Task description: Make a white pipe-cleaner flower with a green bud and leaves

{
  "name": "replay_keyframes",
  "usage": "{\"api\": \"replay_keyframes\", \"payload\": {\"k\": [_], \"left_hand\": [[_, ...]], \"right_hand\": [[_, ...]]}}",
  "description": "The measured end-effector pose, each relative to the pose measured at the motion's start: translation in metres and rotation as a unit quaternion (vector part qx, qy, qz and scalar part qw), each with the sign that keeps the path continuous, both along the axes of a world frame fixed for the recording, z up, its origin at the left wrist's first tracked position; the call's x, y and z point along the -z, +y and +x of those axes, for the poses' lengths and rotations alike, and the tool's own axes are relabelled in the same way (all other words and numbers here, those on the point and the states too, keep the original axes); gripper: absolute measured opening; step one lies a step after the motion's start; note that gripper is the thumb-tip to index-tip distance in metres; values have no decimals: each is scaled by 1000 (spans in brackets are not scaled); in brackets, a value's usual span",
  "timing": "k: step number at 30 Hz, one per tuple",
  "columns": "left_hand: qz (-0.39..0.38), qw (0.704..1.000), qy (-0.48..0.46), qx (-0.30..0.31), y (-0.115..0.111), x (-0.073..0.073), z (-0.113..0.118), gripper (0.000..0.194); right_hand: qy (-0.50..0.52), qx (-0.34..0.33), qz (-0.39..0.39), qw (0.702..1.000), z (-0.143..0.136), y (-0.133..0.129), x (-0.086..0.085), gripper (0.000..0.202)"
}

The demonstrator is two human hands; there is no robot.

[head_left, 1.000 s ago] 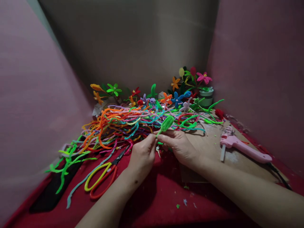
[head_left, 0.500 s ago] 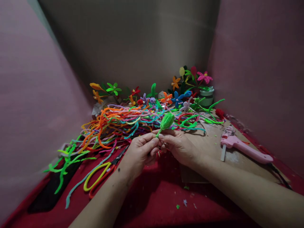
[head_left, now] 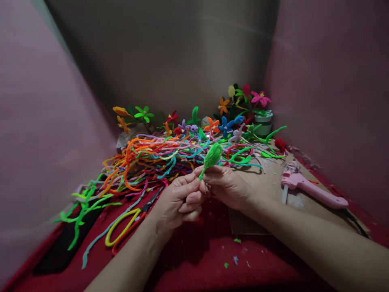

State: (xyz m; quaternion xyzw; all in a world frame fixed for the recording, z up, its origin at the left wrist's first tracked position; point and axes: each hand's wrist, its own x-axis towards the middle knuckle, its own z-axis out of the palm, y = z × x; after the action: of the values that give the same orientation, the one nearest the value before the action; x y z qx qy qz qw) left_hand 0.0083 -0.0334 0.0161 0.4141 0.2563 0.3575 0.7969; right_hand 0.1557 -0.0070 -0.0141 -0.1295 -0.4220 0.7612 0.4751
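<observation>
A bright green pipe-cleaner flower bud (head_left: 213, 155) stands upright between my two hands, tilted a little to the right, with its thin stem pointing down. My left hand (head_left: 186, 194) pinches the stem's lower end between thumb and fingers. From the other side, my right hand (head_left: 225, 183) closes its fingertips on the same stem, just under the bud. The fingers partly hide the stem. Behind the hands lies a big heap of loose pipe cleaners (head_left: 158, 156) in orange, pink, teal and other colours.
Yellow-and-red-handled scissors (head_left: 133, 225) lie left, beside a black flat object (head_left: 57, 253) under green pipe cleaners (head_left: 79, 217). A pink glue gun (head_left: 313, 188) rests on a brown board (head_left: 252, 223) at right. Pipe-cleaner flowers (head_left: 226, 126) and a lidded jar (head_left: 263, 123) stand behind. Scraps dot the red cloth (head_left: 194, 259).
My left hand has turned slightly, its lower fingers now showing more plainly below the stem. The bud stays in both hands, nearly in place. The whole view has shifted slightly.
</observation>
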Motion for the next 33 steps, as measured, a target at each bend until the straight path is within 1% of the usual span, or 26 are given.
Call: {"api": "replay_keyframes", "payload": {"k": [2, 4, 5, 6, 7, 8, 10, 11, 12, 13, 14, 15, 16, 17, 19, 21, 23, 27, 30, 33], "left_hand": [[10, 999, 28, -15, -1, -2, 1, 17], [39, 995, 81, -46, -3, -4, 3, 18], [67, 987, 125, -70, -4, -4, 5, 20], [108, 973, 180, -99, -5, -4, 6, 21], [159, 949, 238, -132, -5, -3, 7, 22], [217, 915, 295, -170, -5, 0, 8, 22], [327, 829, 386, -237, -5, 6, 9, 17], [371, 790, 413, -260, -4, 10, 9, 13], [406, 758, 429, -276, -3, 13, 8, 11], [430, 737, 438, -284, -2, 16, 7, 10], [442, 727, 440, -286, -2, 18, 6, 10], [444, 728, 438, -284, -1, 19, 5, 11], [436, 737, 433, -281, 0, 19, 5, 12], [420, 753, 426, -274, 0, 18, 4, 14], [375, 795, 401, -259, 0, 13, 5, 17], [326, 835, 367, -247, -1, 7, 7, 19], [281, 866, 336, -243, -3, 1, 9, 21], [193, 912, 279, -231, -5, -6, 12, 30], [129, 945, 225, -198, -3, -4, 11, 25], [85, 970, 168, -156, 0, -1, 6, 20]], "right_hand": [[2, 11, -2, 1000, -1, 0, 0, 15], [-2, 27, -13, 1000, -1, 0, 1, 16], [-7, 39, -19, 999, -2, 0, 2, 17], [-14, 52, -23, 998, -2, 0, 3, 17], [-21, 67, -25, 997, -3, 1, 4, 17], [-27, 85, -27, 996, -3, 1, 5, 17], [-37, 116, -33, 992, -4, 0, 6, 18], [-45, 127, -38, 990, -4, -1, 6, 18], [-54, 136, -43, 988, -5, -2, 6, 19], [-66, 144, -45, 986, -4, -3, 5, 21], [-77, 149, -43, 985, -4, -4, 4, 22], [-87, 151, -36, 984, -4, -4, 4, 23], [-93, 151, -24, 984, -4, -5, 3, 23], [-96, 149, -11, 984, -4, -5, 2, 23], [-101, 138, 12, 985, -3, -5, 2, 22], [-103, 130, 20, 986, -3, -5, 3, 21], [-100, 123, 20, 987, -3, -5, 3, 20], [-96, 131, 44, 986, -3, -3, 1, 16], [-86, 142, 58, 984, -3, -2, -1, 9], [-64, 127, 51, 989, -4, -1, 0, 6]]}}
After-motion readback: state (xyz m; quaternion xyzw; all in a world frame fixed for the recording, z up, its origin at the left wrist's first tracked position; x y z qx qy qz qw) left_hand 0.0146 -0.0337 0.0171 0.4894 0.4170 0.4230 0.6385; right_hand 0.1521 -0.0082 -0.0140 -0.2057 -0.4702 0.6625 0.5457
